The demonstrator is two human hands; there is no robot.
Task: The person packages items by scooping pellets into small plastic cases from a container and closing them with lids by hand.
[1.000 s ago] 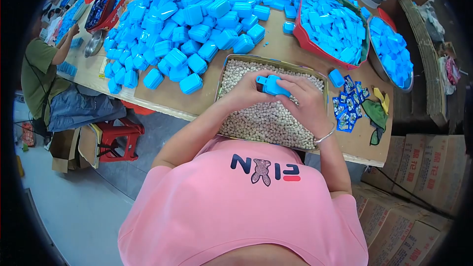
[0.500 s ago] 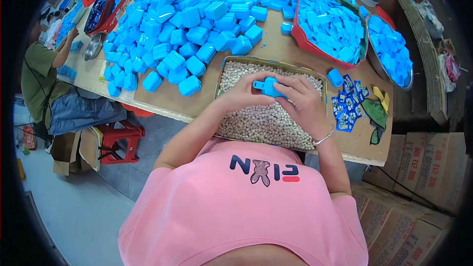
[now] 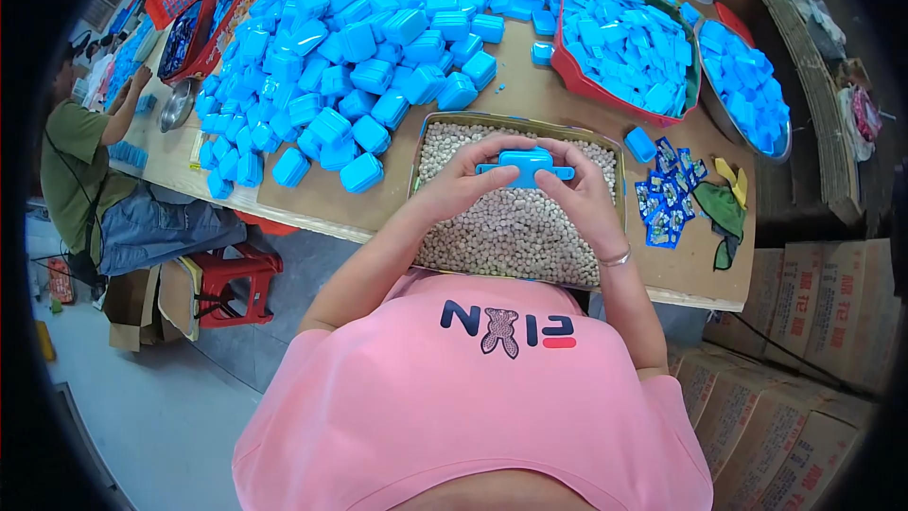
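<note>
Both my hands hold one small blue plastic case, shaped like a mini suitcase, with a tab sticking out at each side. My left hand grips its left half, the thumb pressed on the near face. On the right half, my right hand has its thumb on the same face and its fingers curled over the top. What the case contains is hidden. Beneath the hands lies a rectangular tin tray filled with small pale round pellets.
A large heap of blue cases covers the table beyond. To the right are a red basin of blue pieces, a metal bowl, one loose case and blue printed sachets. A co-worker sits at left; cardboard boxes stand at right.
The case has turned from an angled pose to lie level across both hands. My right hand has shifted from covering its right side to gripping with the thumb on the near face.
</note>
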